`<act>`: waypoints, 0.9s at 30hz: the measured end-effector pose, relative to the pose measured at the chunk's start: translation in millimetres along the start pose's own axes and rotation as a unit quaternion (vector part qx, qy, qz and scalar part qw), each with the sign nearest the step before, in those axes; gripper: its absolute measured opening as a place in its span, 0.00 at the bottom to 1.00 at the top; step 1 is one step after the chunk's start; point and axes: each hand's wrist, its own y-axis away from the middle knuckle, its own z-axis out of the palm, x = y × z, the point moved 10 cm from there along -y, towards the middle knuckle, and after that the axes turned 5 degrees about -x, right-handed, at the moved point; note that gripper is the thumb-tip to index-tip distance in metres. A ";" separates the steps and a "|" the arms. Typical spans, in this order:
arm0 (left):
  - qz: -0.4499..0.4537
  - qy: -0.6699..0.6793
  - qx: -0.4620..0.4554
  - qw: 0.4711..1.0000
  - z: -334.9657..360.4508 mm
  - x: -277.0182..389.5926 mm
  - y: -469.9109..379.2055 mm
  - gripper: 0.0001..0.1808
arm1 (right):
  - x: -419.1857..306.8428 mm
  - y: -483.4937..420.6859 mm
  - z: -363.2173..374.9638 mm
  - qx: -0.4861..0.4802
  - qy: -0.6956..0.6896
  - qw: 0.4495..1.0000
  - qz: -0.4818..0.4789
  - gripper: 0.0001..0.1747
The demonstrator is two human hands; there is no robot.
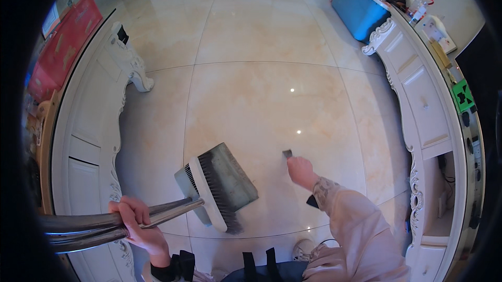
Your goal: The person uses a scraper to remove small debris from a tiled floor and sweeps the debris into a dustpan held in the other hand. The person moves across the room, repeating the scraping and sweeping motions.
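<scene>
My left hand grips the metal handles of a broom and a long-handled dustpan together. The broom head, a white bar with dark bristles, lies across the grey dustpan low over the tiled floor. Part of the pan is hidden behind the bristles. To the right of the pan, my right hand is closed around a small scraper. Only its flat grey blade shows beyond the fingers, pointing forward; whether it touches the tiles I cannot tell.
A white carved cabinet stands close on the left, bearing a red box. Along the right runs another white cabinet with cluttered items on top. Behind it is a blue storage bin. Glossy floor tiles stretch ahead; my shoe shows below.
</scene>
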 end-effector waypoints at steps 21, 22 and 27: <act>0.026 -0.003 -0.041 0.999 3.2 0.3 -3.9 0.14 | 5.1 8.1 -4.7 0.023 0.038 0.998 0.035 0.04; 0.024 -0.006 -0.037 0.999 2.3 0.6 -3.8 0.14 | -0.7 10.0 -0.2 0.011 0.038 0.999 0.027 0.03; 0.010 0.004 -0.023 1.000 1.0 -1.7 -2.0 0.14 | -18.7 14.5 16.7 -0.043 0.073 0.996 -0.003 0.04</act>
